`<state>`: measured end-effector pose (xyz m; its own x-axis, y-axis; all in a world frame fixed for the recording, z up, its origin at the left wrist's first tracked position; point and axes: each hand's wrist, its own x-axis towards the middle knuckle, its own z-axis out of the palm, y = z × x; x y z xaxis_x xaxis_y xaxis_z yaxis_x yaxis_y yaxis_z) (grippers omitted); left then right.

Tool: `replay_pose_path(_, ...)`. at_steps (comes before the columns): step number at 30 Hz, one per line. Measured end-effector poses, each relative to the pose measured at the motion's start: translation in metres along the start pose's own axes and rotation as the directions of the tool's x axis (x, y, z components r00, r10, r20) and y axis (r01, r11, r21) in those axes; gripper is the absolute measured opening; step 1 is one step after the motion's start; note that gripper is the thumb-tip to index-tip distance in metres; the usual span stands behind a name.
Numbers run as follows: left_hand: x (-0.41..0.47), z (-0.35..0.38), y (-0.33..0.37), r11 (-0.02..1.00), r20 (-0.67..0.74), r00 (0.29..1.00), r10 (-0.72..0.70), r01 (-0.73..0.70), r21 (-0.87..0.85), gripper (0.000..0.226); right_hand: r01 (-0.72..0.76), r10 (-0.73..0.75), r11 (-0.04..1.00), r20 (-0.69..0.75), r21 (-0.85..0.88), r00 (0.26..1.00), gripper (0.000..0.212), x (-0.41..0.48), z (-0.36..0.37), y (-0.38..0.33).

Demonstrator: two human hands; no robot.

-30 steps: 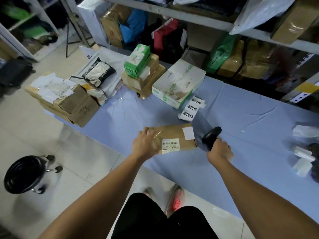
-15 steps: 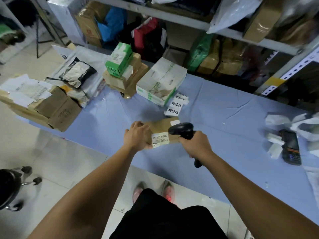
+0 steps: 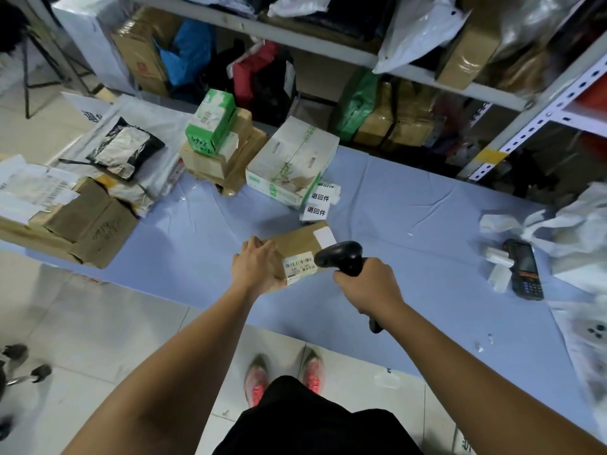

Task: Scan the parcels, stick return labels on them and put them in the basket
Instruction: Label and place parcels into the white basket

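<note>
Parcel (image 3: 297, 246) in left hand (image 3: 258, 267), beside scanner (image 3: 341, 257)

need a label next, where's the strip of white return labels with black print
Head view, centre: the strip of white return labels lies on the blue tablecloth, against the white-and-green carton and just beyond the brown cardboard parcel.

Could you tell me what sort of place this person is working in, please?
Likely a parcel returns room or small warehouse: shelving crammed with boxes and bags, return labels on the table, and the right hand aiming a scanner at a parcel the left hand holds.
</note>
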<state>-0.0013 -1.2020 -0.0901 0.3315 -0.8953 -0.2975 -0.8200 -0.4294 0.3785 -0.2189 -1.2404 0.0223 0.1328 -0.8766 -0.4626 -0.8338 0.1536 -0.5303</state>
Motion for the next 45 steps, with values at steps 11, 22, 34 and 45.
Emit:
replay_pose_path(11, -0.009, -0.009, -0.004, 0.996, 0.071, 0.996, 0.060, -0.064, 0.055, 0.094, -0.069, 0.057, 0.991, -0.106, -0.110, 0.993, 0.038, 0.049, -0.003, 0.059)
replay_pose_path(22, 0.023, -0.036, 0.047, 0.994, 0.033, 0.999, 0.009, -0.005, -0.107, 0.054, -0.073, 0.022, 0.926, -0.141, -0.371, 0.990, 0.047, 0.112, -0.001, 0.095)
replay_pose_path(34, 0.142, -0.043, 0.124, 0.964, 0.043, 0.996, -0.077, 0.085, -0.252, 0.058, -0.130, 0.102, 0.913, -0.093, -0.388, 0.990, 0.047, 0.126, 0.010, 0.110)
replay_pose_path(45, 0.169, -0.028, 0.156, 0.758, 0.186, 0.969, -0.161, 0.242, -0.606, 0.029, -0.045, 0.110, 0.975, -0.293, 0.219, 0.950, 0.052, 0.133, -0.018, 0.069)
